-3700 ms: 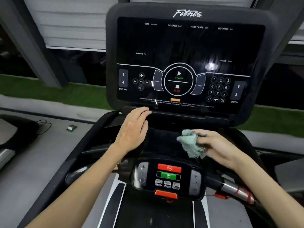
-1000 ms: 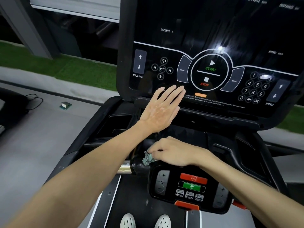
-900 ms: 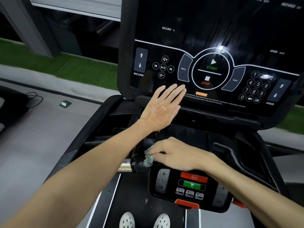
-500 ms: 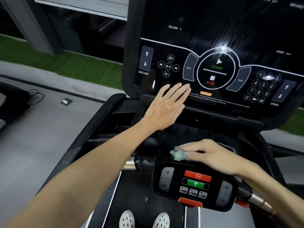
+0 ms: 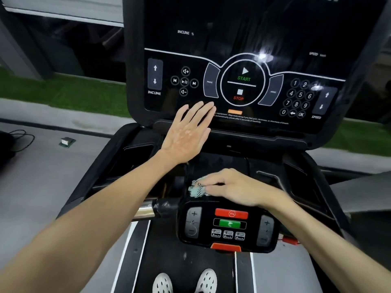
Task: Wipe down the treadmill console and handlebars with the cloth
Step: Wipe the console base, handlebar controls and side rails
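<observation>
The black treadmill console (image 5: 243, 45) fills the upper middle, its dark screen showing START, STOP, INCLINE and SPEED markings. My left hand (image 5: 186, 134) lies flat with fingers spread on the console's lower edge, below the PROG button. My right hand (image 5: 232, 189) presses a crumpled pale green cloth (image 5: 196, 190) onto the top of the lower control pod (image 5: 228, 227), which has red and green buttons. The cloth sticks out at my fingertips. A chrome and black handlebar (image 5: 154, 209) runs left from the pod.
Black side arms with recessed trays (image 5: 135, 153) flank the pod. The belt (image 5: 177, 265) and my white shoes (image 5: 207, 280) are below. A small box (image 5: 67, 142) and a cable (image 5: 23, 138) lie on the grey floor at left. Green turf lies beyond.
My right hand has slid the cloth left along the top of the control pod since half a second ago. The left hand has stayed flat on the console edge.
</observation>
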The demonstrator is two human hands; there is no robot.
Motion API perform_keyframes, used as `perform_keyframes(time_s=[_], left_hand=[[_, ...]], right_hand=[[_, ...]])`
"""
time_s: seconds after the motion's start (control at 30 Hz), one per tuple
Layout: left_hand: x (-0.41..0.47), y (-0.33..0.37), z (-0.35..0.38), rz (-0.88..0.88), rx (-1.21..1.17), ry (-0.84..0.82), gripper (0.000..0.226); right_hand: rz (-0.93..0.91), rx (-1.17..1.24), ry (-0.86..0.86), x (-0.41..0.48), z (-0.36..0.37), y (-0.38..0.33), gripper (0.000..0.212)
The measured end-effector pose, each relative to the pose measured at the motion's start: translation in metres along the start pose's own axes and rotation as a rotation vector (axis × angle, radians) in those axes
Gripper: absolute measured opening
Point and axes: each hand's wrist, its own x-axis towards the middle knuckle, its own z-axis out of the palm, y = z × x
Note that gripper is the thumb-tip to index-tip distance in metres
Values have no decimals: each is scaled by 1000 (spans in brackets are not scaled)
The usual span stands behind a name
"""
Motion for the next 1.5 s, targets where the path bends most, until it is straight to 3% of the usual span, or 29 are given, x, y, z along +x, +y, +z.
perform_keyframes(time_s=[0.23,0.43,0.53,0.7,0.83,1.03,1.17,1.27,1.33,1.5], left_hand=[[1,1,-8,-14,-61,-69,52],[-34,21,-34,56,-518,-67,47],[-57,36,-48,72,-698,-196,47],[-79,47,-55,9,-890,-446,44],[-96,59,-64,47,-815,-473,46],[-111,69,-74,42,-647,-385,55],[-120,80,-81,-22,-553,-337,60],[-134,92,-87,-97,-531,-301,68],[-143,98,-90,-156,-533,-268,75],[-154,109,-100,-242,-494,-255,99]], right_hand=[[96,211,153,-87,-26,53,30],[153,141,197,-67,-19,50,30],[133,180,225,-49,-6,38,29],[224,144,466,-96,2,53,28],[255,176,584,-119,12,63,21],[234,144,738,-100,27,59,29],[119,143,906,-123,43,56,28],[-16,-46,995,-149,74,53,20],[-8,-111,1026,-154,100,56,25],[207,412,1187,-149,121,48,37]])
